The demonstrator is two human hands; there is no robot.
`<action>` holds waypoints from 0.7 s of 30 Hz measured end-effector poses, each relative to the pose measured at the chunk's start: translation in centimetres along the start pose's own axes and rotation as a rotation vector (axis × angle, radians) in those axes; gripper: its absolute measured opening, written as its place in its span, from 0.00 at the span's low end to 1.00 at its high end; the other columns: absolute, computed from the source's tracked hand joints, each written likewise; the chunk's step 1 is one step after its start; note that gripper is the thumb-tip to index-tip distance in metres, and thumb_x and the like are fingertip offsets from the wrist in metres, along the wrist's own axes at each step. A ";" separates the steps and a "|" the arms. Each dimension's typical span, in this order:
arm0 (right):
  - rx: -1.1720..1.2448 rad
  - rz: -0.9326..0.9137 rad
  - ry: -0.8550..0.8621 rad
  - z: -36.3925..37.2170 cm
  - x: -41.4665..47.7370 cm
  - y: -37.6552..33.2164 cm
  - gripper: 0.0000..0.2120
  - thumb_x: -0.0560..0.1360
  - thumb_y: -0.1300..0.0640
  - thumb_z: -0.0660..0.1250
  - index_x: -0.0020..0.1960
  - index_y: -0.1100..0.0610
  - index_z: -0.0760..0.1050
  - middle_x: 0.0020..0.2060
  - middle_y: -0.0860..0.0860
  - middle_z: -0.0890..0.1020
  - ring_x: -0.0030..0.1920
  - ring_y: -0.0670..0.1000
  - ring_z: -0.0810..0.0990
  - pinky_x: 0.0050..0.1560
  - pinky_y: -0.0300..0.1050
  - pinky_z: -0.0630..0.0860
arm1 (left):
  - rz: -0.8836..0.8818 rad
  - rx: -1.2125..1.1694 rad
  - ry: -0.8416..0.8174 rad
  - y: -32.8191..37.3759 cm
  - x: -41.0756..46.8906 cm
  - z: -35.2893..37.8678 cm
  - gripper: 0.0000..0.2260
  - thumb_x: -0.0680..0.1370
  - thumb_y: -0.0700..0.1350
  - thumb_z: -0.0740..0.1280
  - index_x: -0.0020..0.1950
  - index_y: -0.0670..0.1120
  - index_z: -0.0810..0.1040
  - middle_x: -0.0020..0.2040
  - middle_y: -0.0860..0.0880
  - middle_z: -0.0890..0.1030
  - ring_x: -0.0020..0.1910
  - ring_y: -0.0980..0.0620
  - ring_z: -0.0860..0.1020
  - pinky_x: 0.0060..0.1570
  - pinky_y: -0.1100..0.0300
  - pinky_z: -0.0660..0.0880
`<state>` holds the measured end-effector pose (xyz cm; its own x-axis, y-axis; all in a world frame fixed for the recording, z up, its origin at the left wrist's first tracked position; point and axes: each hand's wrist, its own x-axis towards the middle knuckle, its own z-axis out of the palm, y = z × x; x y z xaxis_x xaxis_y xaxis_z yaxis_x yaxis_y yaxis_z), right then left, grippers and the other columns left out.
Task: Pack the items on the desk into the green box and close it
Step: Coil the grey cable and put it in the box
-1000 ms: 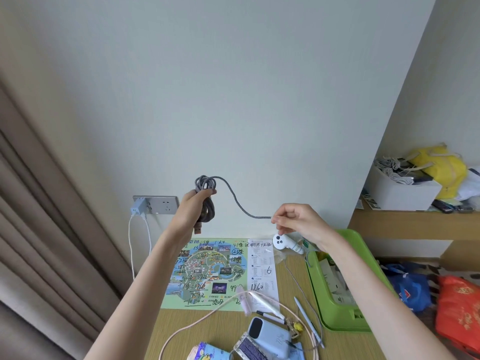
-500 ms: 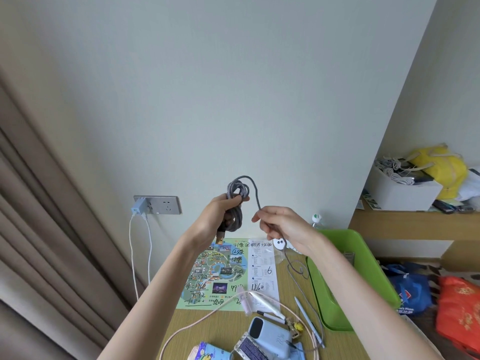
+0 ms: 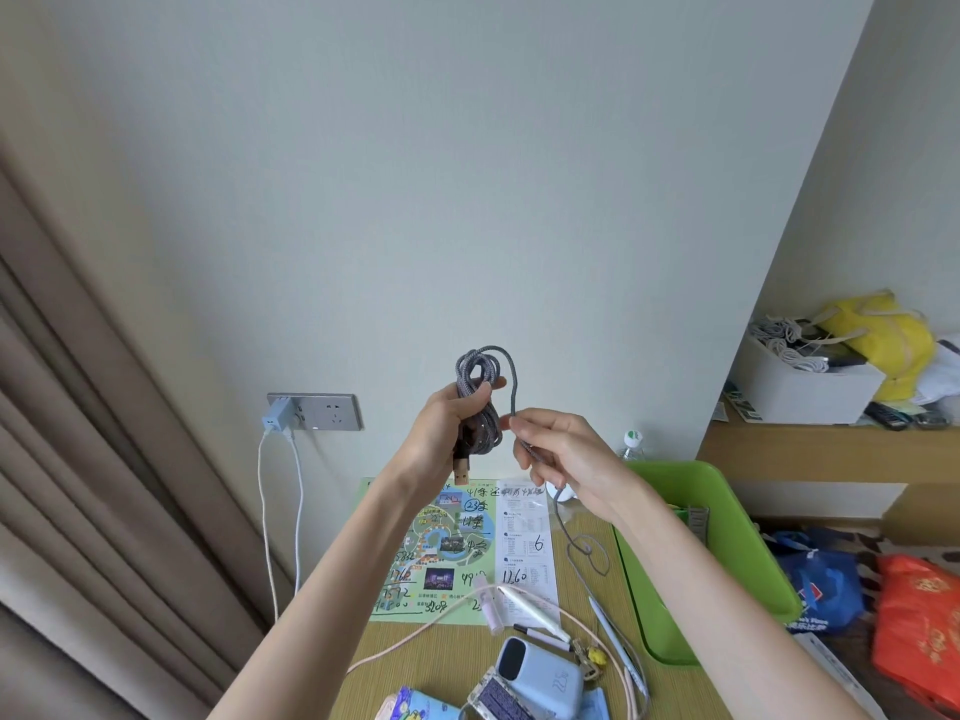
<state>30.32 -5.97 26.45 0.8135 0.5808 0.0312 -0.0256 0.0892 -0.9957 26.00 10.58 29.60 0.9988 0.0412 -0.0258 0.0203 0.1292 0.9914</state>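
My left hand (image 3: 441,433) is raised in front of the wall and grips a coiled grey braided cable (image 3: 480,402), its USB plug hanging below the palm. My right hand (image 3: 563,454) pinches the loose strand of the same cable just right of the coil. The free end of the cable trails down to the desk in a loop (image 3: 587,553). The green box (image 3: 727,517) stands open on the right side of the desk, partly hidden by my right forearm.
On the wooden desk lie a park map (image 3: 441,548), a pale blue power bank (image 3: 545,678), a pink cable (image 3: 415,636), pens and small items. A charger sits in the wall socket (image 3: 311,410). A curtain hangs left; shelf and bags are right.
My hands have come together: the left hand moved right with the coil and the right hand moved left along the strand, so the loose length between them is much shorter.
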 end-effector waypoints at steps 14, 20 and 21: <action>-0.328 0.078 -0.014 0.5 -0.3 -1.3 0.09 0.76 0.65 0.59 0.45 0.72 0.73 0.21 0.52 0.70 0.19 0.46 0.60 0.22 0.36 0.62 | -0.098 -0.047 -0.079 -0.3 -0.1 0.8 0.10 0.82 0.44 0.60 0.54 0.43 0.80 0.39 0.48 0.81 0.32 0.53 0.78 0.34 0.60 0.71; -0.338 0.012 -0.064 0.9 -0.8 -1.2 0.12 0.81 0.57 0.60 0.43 0.62 0.77 0.25 0.53 0.71 0.21 0.45 0.62 0.29 0.43 0.64 | -0.082 -0.130 -0.068 0.1 -0.4 0.5 0.09 0.82 0.45 0.59 0.49 0.41 0.74 0.33 0.44 0.74 0.27 0.48 0.72 0.22 0.62 0.65; -0.325 -0.001 -0.070 0.9 -0.8 -1.1 0.14 0.82 0.55 0.60 0.43 0.60 0.77 0.26 0.54 0.71 0.21 0.45 0.62 0.30 0.44 0.65 | -0.075 -0.144 -0.081 0.1 -0.5 0.5 0.10 0.82 0.46 0.58 0.48 0.41 0.73 0.33 0.44 0.73 0.27 0.47 0.72 0.21 0.62 0.64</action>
<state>29.16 -5.81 27.64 0.7714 0.6358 0.0272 0.1711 -0.1661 -0.9712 25.57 10.10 29.82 0.9952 -0.0532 -0.0826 0.0940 0.2701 0.9582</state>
